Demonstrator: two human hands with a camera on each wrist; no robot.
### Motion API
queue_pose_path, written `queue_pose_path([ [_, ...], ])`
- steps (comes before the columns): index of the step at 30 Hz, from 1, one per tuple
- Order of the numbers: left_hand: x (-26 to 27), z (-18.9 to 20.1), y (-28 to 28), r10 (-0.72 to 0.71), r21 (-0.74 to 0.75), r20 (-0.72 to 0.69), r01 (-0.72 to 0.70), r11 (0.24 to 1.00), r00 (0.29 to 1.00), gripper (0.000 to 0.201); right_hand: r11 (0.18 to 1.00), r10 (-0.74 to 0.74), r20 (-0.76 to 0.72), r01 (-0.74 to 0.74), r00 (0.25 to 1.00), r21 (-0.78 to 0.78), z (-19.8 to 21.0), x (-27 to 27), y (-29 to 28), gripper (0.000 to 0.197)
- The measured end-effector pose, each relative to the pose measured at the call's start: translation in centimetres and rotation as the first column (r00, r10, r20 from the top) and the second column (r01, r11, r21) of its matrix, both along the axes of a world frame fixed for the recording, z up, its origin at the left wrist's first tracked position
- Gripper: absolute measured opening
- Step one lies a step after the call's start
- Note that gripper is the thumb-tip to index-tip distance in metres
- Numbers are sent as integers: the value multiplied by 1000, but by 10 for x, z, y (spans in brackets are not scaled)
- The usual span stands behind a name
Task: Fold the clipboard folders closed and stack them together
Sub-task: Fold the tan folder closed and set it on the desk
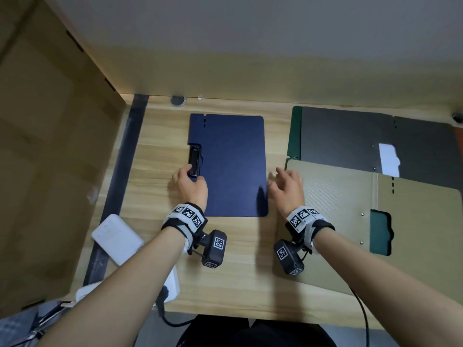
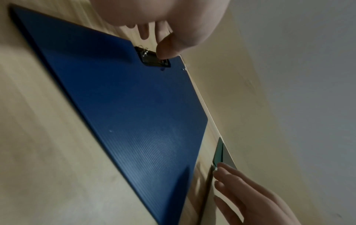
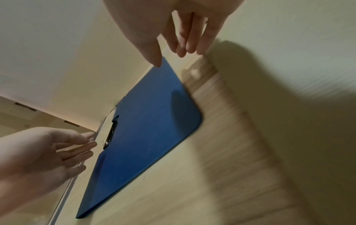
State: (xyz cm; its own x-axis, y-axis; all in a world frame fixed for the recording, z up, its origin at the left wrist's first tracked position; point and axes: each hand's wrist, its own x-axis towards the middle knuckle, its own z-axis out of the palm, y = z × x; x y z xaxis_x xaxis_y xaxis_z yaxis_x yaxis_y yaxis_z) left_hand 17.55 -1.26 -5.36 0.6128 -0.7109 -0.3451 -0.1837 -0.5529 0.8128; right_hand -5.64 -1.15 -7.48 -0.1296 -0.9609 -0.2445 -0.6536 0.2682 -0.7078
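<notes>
Bare forearms; checker-marked wristbands [image 1: 186, 216] carry black cabled cameras [image 1: 213, 249]

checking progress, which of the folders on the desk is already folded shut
The blue folder, lying alone between the hands, its cover down with only the black clip showing through the notch. The khaki folder and the black folder lie spread open.
</notes>
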Motion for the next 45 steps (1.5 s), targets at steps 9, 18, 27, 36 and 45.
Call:
queue_pose_path([
  [9, -110, 15, 3, -239, -61, -140, 233, 971, 961, 39, 985, -170, 17, 171, 985, -10, 21, -139, 46, 37],
  [18, -267, 10, 58, -647, 37, -87, 652, 758, 757, 35, 942, -328, -76, 332, 942, 51, 16, -295, 106, 37],
  [27, -333, 1, 134, -980, 122, 190, 989, 81, 57, 47, 985, -156, -163, 166, 974, 46, 3, -341, 128, 49],
  [36, -326, -18, 151, -861, 498, 272, 828, -257, -430, 100, 985, -122, -176, 141, 977, 97, -2, -329, 137, 62],
  [45, -358, 9, 176, -766, 708, 347, 686, -165, -542, 97, 982, -16, -202, 53, 979, 183, 15, -330, 134, 61],
])
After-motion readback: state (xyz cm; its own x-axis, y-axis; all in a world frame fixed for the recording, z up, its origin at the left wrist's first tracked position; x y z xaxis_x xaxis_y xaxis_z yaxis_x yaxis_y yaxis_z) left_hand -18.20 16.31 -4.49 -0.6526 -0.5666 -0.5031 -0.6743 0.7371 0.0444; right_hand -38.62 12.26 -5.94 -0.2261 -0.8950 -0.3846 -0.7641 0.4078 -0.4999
